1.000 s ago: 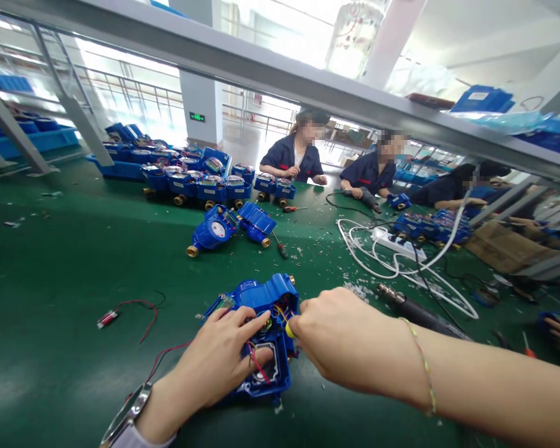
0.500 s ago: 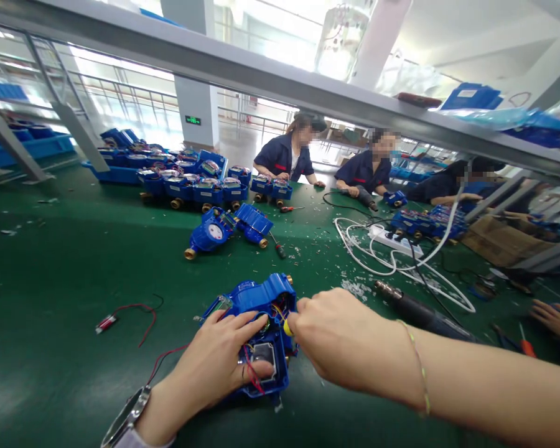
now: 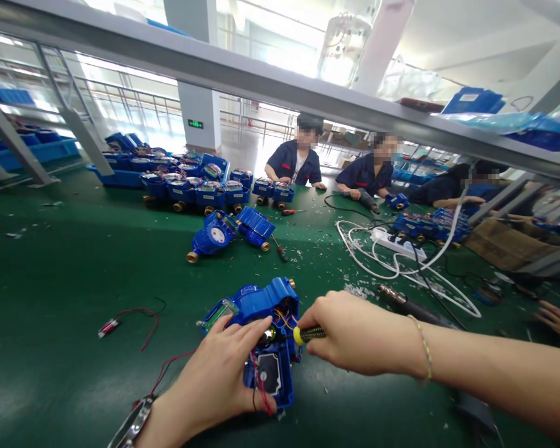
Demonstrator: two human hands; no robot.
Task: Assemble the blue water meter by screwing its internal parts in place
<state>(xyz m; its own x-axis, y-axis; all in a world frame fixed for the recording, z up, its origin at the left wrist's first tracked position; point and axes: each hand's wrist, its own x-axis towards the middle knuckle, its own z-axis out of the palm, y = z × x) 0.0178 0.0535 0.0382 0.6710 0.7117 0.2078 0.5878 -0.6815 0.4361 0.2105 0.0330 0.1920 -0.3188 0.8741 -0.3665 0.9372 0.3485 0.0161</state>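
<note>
An opened blue meter housing [image 3: 266, 298] lies on the green table, its coloured wires and a dark square part showing inside. My left hand [image 3: 224, 367] rests over its left side, thumb and fingers spread, holding the housing between them. Red wires pass by the thumb. In my right hand [image 3: 336, 333] is a screwdriver [image 3: 309, 334] with a yellow and black handle, its shaft pointing left into the housing. The screwdriver's tip is hard to make out.
Two blue meters [image 3: 214, 235] lie beyond the housing, with many more [image 3: 210, 193] behind. A heat gun [image 3: 415, 309] is at the right, partly behind my right arm. White cable, a power strip [image 3: 396, 244] and co-workers are farther back. A small wired part [image 3: 108, 328] lies left.
My right fingers have loosened and shifted around the handle, so more of the screwdriver shows. My left thumb has moved down along the housing, uncovering the dark square part.
</note>
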